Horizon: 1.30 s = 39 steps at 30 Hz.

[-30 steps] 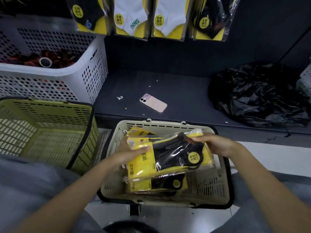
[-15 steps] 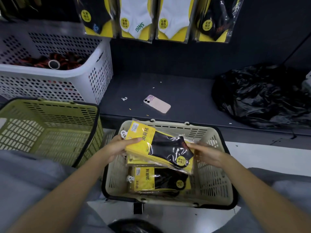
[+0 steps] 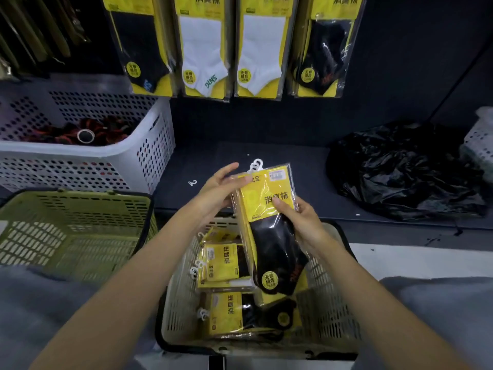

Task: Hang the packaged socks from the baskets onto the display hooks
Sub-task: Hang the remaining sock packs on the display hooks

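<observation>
A pack of black socks (image 3: 266, 209) stands upright at frame centre, above the beige basket (image 3: 178, 311). The right hand (image 3: 301, 225) pinches its right edge, thumb on front; the left hand (image 3: 216, 190), fingers loosely spread, touches its upper-left corner.

Right hand (image 3: 302, 227) fingers curled, gripping; left hand (image 3: 216, 190) fingers extended.

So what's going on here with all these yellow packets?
A person is stocking a sock display. Their right hand grips a clear-wrapped yellow pack of black socks above the beige plastic basket, which holds more packs; the left hand touches its top. It isn't hung yet beside the hanging sock packs.
</observation>
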{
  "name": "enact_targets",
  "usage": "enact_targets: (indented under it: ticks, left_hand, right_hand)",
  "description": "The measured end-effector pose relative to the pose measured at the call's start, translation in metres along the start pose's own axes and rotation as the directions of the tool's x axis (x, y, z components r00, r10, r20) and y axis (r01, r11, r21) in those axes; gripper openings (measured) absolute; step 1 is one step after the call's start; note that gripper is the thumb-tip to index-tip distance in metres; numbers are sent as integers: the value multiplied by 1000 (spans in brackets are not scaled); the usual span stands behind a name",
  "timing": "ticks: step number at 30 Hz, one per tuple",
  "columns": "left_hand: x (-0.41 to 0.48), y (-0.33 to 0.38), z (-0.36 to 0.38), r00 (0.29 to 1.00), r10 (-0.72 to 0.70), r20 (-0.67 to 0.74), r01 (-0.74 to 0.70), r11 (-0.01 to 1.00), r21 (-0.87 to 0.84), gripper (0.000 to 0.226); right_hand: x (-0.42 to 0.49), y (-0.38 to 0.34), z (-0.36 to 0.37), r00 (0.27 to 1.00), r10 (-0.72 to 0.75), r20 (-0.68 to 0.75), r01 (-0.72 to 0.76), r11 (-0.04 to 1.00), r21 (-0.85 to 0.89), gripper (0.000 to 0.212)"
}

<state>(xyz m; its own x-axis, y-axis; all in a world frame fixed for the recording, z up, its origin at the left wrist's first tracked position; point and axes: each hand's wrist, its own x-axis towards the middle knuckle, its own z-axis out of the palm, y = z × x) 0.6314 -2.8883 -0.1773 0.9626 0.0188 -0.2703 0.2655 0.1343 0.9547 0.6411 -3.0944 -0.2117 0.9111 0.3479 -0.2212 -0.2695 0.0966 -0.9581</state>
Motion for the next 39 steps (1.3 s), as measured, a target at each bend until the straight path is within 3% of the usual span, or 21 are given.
enact_targets:
  ticks: [4,7,9,13,16,20,26,32,39]
  left_hand:
    - [-5,7,17,989,-65,131,58,997,58,91]
    - [-6,17,31,994,-30,103,20,995,99,66]
    - [-3,30,38,998,42,46,-47,993,107,52]
    - [5,62,55,983,182,4,-182,977,109,53]
    - [14,89,70,963,265,-47,-260,960,100,57]
    - [24,127,80,936,339,-90,-323,933,157,56]
    - [44,181,72,870,435,-230,-406,899,165,28]
    - [54,219,55,790,526,-314,-485,851,204,18]
    - [57,224,48,772,532,-349,-499,846,187,18]
  right_hand:
    - [4,-28,10,991,-85,-107,97,990,105,47]
    - [3,-43,15,964,-173,-200,192,978,81,44]
    - [4,-55,16,924,-250,-289,271,962,35,44]
    - [12,-91,10,793,-409,-451,424,903,-73,38]
    - [19,-122,3,760,-478,-441,499,863,-77,27]
    - [28,-164,-14,783,-492,-381,499,862,-88,28]
    - [44,-233,-42,799,-422,-429,461,887,-15,6]
    - [68,-289,-57,727,-476,-495,483,867,-124,9]
    - [101,-300,-61,769,-519,-373,439,853,-282,7]
